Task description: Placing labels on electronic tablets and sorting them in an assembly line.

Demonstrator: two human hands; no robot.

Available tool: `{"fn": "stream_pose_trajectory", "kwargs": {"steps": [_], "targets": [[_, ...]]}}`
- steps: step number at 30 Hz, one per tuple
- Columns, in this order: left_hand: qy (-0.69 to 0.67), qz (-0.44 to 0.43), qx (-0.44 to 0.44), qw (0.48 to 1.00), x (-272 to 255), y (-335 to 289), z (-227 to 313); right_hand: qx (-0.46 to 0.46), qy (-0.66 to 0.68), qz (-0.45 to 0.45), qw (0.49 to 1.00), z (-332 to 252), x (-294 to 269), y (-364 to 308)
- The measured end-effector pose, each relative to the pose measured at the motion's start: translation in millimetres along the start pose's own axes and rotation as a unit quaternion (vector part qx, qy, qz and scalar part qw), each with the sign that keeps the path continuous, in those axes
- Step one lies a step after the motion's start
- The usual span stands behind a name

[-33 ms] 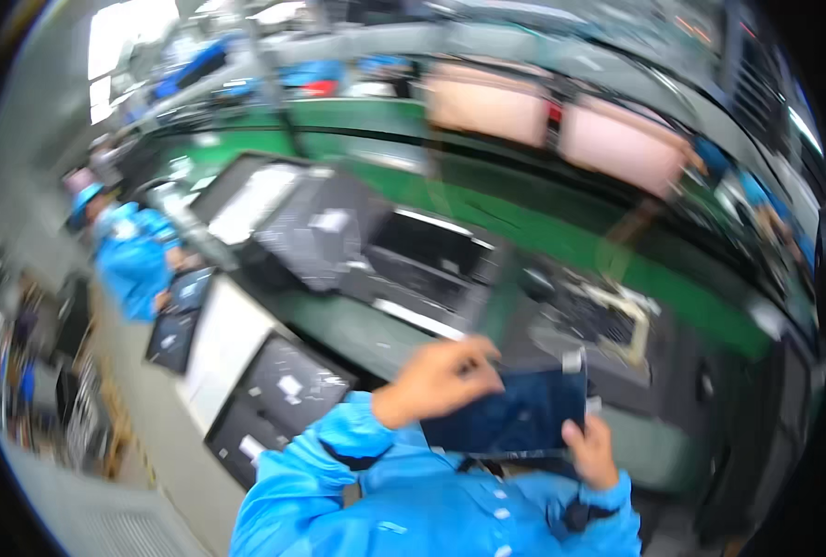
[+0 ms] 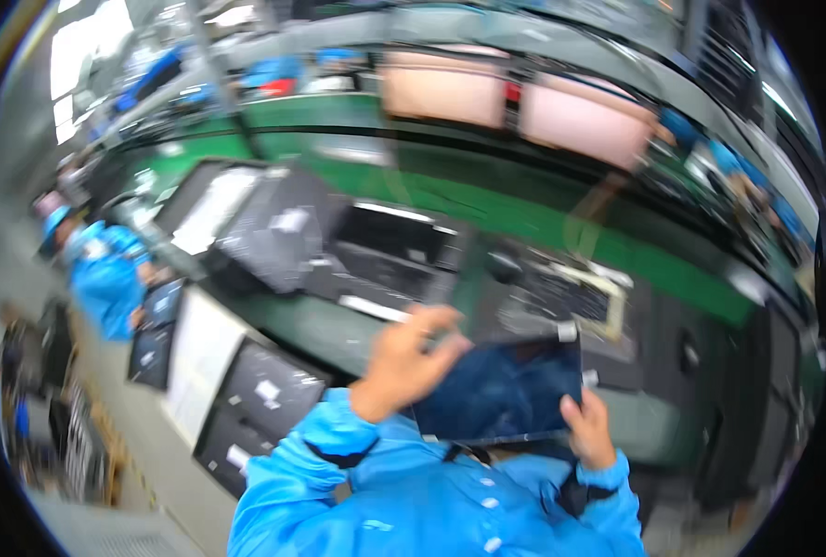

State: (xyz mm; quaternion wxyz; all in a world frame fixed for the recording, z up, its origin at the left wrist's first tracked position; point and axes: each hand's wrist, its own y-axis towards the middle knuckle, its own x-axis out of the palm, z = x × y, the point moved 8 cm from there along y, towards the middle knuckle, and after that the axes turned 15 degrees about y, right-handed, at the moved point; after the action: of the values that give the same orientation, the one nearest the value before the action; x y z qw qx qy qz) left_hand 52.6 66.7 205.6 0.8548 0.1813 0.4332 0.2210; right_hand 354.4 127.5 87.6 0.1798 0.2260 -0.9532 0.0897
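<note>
A dark, glossy rectangular panel, like a flat display screen, is held tilted in front of my chest. My right hand grips its right edge, thumb on the front face. My left hand is above its upper left corner, fingers bent and apart, with nothing visible between them. Motion blur hides whether those fingertips touch the panel. Pale tabs show at the panel's upper right corner and right side.
Beyond the panel, a bench holds a black tray with dark panels, a plastic-wrapped dark stack and a pale frame. Another dark tray lies left. A co-worker in blue stands far left. Pink panels stand behind.
The surroundings have shifted left in the view. My left hand has moved left and slightly up from the panel's top edge, its fingers now farther apart. My right hand still grips the panel.
</note>
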Motion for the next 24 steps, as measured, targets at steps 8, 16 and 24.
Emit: {"fn": "stream_pose_trajectory", "kwargs": {"steps": [8, 16, 24], "targets": [[-0.025, -0.124, 0.070, 0.989, 128.5, 28.8, 16.5, -0.036, 0.158, 0.184, 0.969, -51.8, -150.0, 38.6], [0.098, -0.201, 0.109, 0.969, 199.9, 45.3, 11.6, 0.048, 0.203, 0.145, 0.967, -38.6, -151.5, 96.4], [0.150, -0.169, 0.139, 0.964, 212.4, 43.5, 10.6, -0.037, -0.478, 0.199, 0.855, -97.6, -149.2, 79.9]]}}
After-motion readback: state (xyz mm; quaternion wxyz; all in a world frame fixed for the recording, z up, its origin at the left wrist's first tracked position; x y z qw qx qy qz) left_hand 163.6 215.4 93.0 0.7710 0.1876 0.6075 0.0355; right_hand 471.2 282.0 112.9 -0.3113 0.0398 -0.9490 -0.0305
